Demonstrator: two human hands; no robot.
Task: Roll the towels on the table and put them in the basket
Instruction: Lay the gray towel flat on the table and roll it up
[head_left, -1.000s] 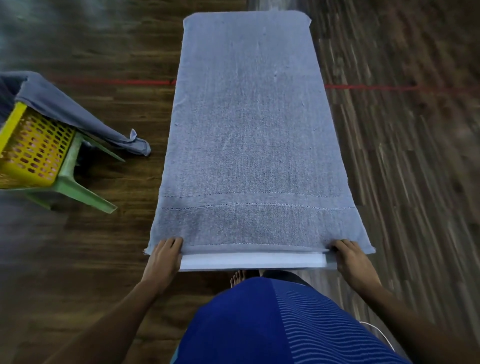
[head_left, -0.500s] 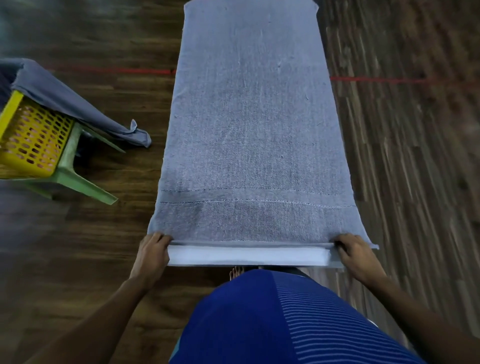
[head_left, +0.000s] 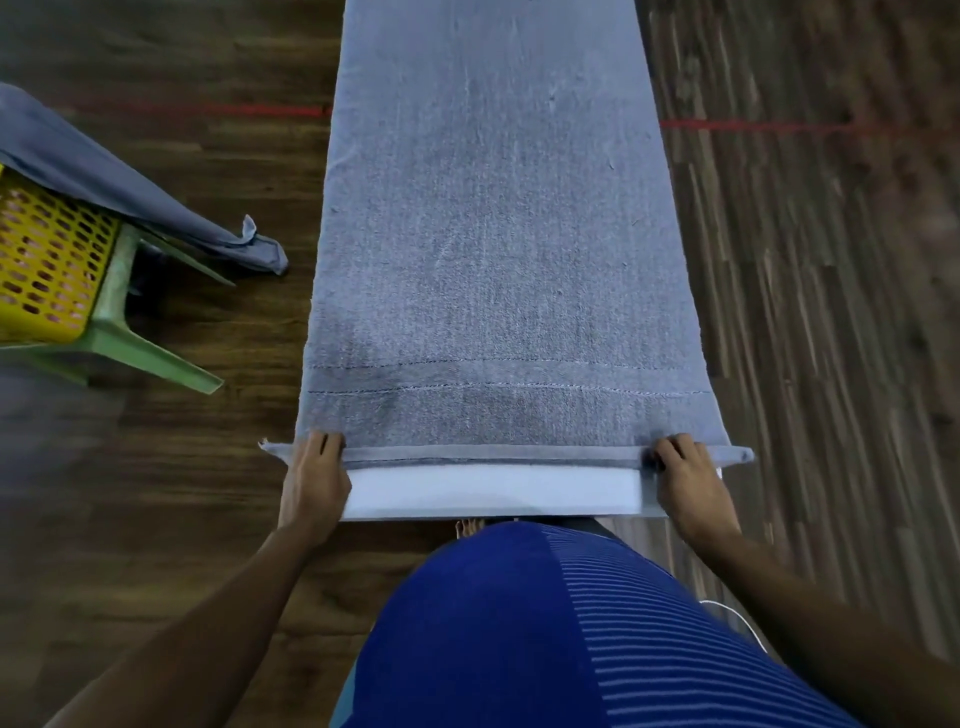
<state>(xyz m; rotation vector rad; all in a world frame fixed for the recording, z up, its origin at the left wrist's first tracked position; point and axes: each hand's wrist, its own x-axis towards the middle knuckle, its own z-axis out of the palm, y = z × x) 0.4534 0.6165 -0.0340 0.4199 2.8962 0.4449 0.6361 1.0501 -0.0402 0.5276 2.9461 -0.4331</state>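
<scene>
A: Towel (head_left: 493, 234) position?
B: Flat along the table (head_left: 493, 491), near hem turned over once.
A: Hands?
B: Left hand (head_left: 311, 483) and right hand (head_left: 691, 488) each curl fingers round that hem, at its left and right ends.
A: Basket (head_left: 47, 270)?
B: Far left, on a stool (head_left: 119, 322), second towel (head_left: 104, 182) draped over it.

Grey towel (head_left: 493, 234) flat on table (head_left: 493, 491), near hem prob. folded; yellow basket (head_left: 47, 270) L.
</scene>
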